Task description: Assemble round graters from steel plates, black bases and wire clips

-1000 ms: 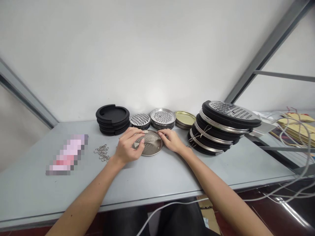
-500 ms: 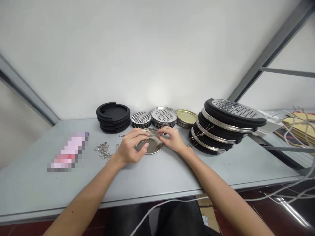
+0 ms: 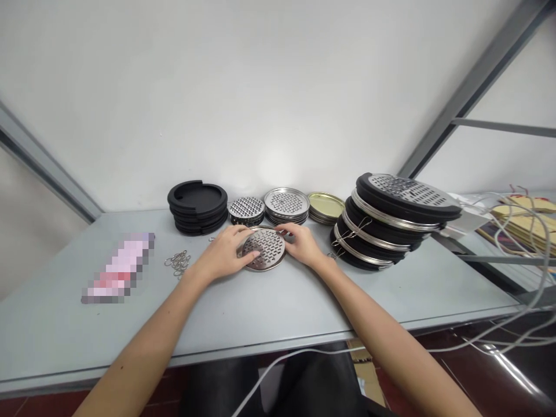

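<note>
A round metal grater disc [image 3: 266, 248] with rows of slots lies flat over a shallow round metal dish [image 3: 264, 269], whose rim shows around it. My left hand [image 3: 223, 252] grips the disc's left side, its thumb on the face and fingers over the far left rim. At the right edge, my right hand [image 3: 300, 243] pinches the disc between thumb and fingers. Close behind are stacks of slotted metal discs [image 3: 286, 202] and raised-tooth grater discs [image 3: 247, 207]. Several small wire clips [image 3: 179, 262] lie left of my left hand.
Black ring-shaped bases [image 3: 197, 200] are stacked at the back left, gold-coloured lids [image 3: 326, 204] at the back right. A tall leaning stack of black-and-metal assemblies [image 3: 386, 223] stands right of my right forearm. A blurred pink item [image 3: 124, 266] lies left; white cables [image 3: 538, 260] hang right.
The grater disc, held tilted above the dish before, now lies flat over it. Both hands have lowered with it, and my left hand has opened out along its edge.
</note>
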